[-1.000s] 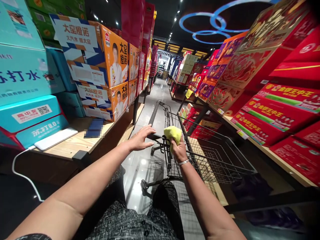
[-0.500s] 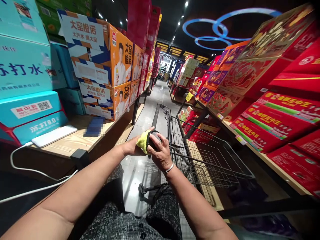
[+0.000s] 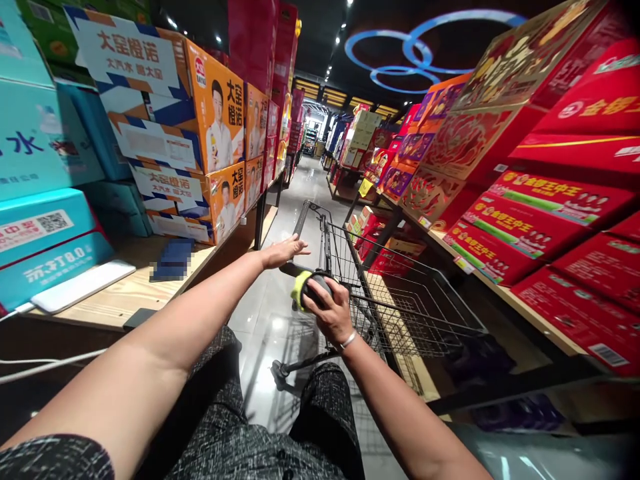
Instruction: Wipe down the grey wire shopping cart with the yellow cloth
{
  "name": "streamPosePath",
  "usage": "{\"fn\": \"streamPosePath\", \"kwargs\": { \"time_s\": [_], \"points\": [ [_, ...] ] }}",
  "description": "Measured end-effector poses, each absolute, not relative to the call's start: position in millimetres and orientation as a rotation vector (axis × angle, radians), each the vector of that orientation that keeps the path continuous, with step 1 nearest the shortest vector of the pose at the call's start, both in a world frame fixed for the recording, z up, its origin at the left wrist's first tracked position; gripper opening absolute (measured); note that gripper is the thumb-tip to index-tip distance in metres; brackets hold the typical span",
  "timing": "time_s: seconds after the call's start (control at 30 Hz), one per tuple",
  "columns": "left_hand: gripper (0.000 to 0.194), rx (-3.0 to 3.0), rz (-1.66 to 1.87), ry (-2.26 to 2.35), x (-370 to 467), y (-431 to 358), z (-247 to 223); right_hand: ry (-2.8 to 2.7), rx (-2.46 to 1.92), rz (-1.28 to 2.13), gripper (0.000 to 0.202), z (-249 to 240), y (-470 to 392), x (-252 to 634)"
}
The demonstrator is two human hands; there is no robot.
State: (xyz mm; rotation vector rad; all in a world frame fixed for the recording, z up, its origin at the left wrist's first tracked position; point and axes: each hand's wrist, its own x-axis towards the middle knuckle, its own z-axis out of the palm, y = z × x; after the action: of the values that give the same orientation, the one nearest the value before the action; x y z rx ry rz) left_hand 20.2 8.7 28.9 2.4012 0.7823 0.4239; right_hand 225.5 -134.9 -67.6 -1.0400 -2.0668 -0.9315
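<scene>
My right hand (image 3: 333,308) is wrapped round a dark rounded object whose exact kind I cannot make out. A yellow-green cloth (image 3: 300,291) shows at the left side of that object. My left hand (image 3: 286,252) is beside the cart's handle (image 3: 303,220), with its fingers stretched out and nothing in them. Behind both hands stands a black wire shopping cart (image 3: 405,293), tilted across the view. A silver bracelet sits on my right wrist.
At left, a wooden shelf (image 3: 107,300) bears a white device (image 3: 83,287) with a cable, a dark blue item (image 3: 171,259) and stacked drink cartons (image 3: 220,133). Red boxes (image 3: 530,227) fill the right shelf. A tiled aisle (image 3: 313,180) runs ahead.
My left hand has let go of the yellow-green cloth and moved up and left, its fingers now straight. My right hand still holds the dark object. The view has shifted to the right.
</scene>
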Motion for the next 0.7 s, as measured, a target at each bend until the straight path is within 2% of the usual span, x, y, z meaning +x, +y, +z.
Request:
{"fn": "streamPosePath", "kwargs": {
  "time_s": [0.1, 0.17, 0.3, 0.47, 0.6, 0.7],
  "points": [
    [0.110, 2.172, 0.342, 0.759, 28.5, 19.0, 27.6, -2.058, -0.943, -0.987, 0.035, -49.2, -101.6, 187.9],
    [0.115, 2.145, 0.282, 0.752, 29.3, 25.1, 26.4, -2.046, -0.912, -1.015, 0.034, -46.7, -85.3, 172.8],
    [0.101, 2.313, 0.179, 0.896, 29.7, 30.8, 24.3, -2.042, -0.889, -1.024, 0.026, -61.6, -82.1, 180.9],
    [0.092, 2.634, 0.099, 0.909, 32.3, 21.6, 22.1, -2.038, -1.000, -1.039, 0.025, -93.6, -118.0, 244.3],
    [0.100, 2.644, 0.175, 0.857, 34.1, 12.7, 19.7, -2.032, -1.138, -1.000, 0.023, -113.6, -143.9, 281.7],
    [0.110, 2.553, 0.268, 0.807, 37.0, 7.7, 17.4, -1.939, -1.161, -0.973, 0.025, -111.7, -143.3, 271.1]
  ]
}}
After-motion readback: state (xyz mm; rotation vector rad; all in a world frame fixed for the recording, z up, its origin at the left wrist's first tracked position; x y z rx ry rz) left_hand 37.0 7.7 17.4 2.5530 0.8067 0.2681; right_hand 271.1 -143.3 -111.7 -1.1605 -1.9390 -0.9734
